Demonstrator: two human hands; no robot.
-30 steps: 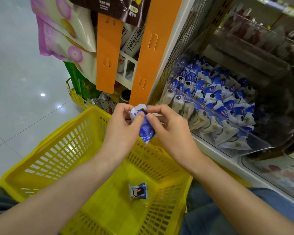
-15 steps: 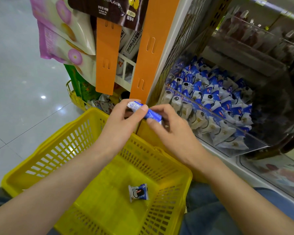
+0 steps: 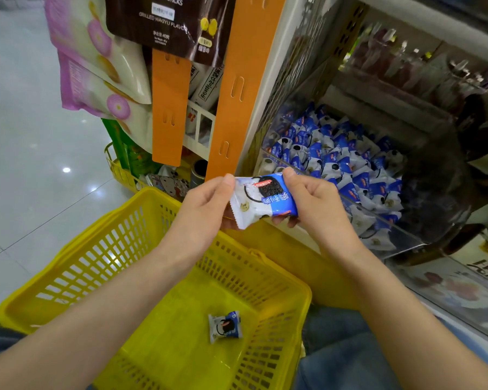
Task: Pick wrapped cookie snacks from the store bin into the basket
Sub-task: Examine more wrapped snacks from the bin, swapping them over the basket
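A blue-and-white wrapped cookie snack (image 3: 261, 199) is held flat, face up, between both hands above the far rim of the yellow basket (image 3: 102, 249). My left hand (image 3: 206, 204) pinches its left end and my right hand (image 3: 313, 204) grips its right end. Another wrapped cookie snack (image 3: 225, 327) lies on the basket floor. The clear store bin (image 3: 406, 229) to the right holds several more of the same blue-and-white packs (image 3: 338, 161).
Orange hanging strips (image 3: 231, 88) and snack bags (image 3: 96, 57) hang on the shelf end just behind my hands. A second yellow basket (image 3: 119, 170) with goods sits on the floor behind. Glossy tiled floor (image 3: 20, 136) lies left. More clear bins (image 3: 423, 63) stand at upper right.
The snack was crumpled between my fingers, then turned edge-on, and now faces up, flat. Both hands have spread apart to its two ends. The basket snack has not moved.
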